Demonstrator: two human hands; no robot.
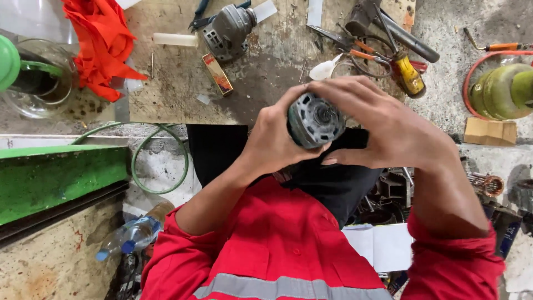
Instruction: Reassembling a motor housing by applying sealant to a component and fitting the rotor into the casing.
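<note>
Below the wooden board (183, 83), a grey motor part (315, 120) is gripped by both hands: left hand (273, 141) wrapped around its left side, right hand (383, 125) cupped over the top and right. Orange cloth (102, 41) and grinder body (227, 30) lie on the board.

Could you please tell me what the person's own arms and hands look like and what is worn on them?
Both hands, left hand and right hand, are bare, without gloves. Red sleeves are pushed up the arms, and a grey reflective band crosses the red garment.
</note>
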